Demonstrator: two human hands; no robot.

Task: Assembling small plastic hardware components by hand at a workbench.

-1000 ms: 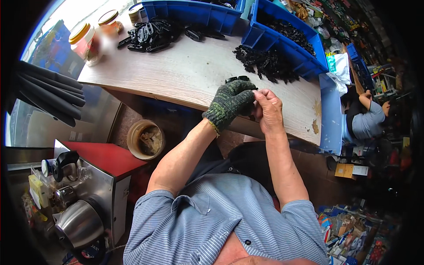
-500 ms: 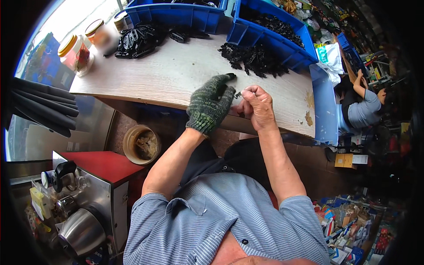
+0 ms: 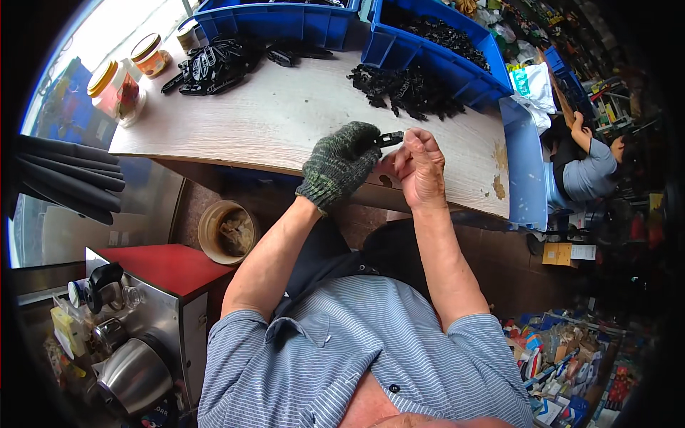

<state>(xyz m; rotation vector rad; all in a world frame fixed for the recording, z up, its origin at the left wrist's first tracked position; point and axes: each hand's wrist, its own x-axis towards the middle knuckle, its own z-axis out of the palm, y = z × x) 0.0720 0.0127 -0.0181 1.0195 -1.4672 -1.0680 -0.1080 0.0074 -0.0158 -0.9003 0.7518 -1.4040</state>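
My left hand (image 3: 339,160), in a dark green knitted glove, is closed around a small, narrow black plastic part (image 3: 389,139) above the table's near edge. One end of the part sticks out toward my bare right hand (image 3: 422,167), whose thumb and forefinger pinch at that end. Whether a separate small piece sits between those fingertips is hidden. Beyond my hands lies a heap of small black plastic pieces (image 3: 407,91). Farther left is a pile of longer, oval black plastic parts (image 3: 214,68), with a few more (image 3: 292,53) beside it.
Two blue bins (image 3: 285,27) (image 3: 435,69) stand along the back of the pale table (image 3: 264,114). Lidded jars (image 3: 116,93) are at its left end. A bucket (image 3: 228,232) and a red-topped cabinet (image 3: 164,267) stand below left. Another person (image 3: 589,175) works at far right.
The gloved fingers have curled in, and the black part now shows between my hands. Earlier my right fingertips held a tiny dark piece apart from the glove. The far person has barely moved.
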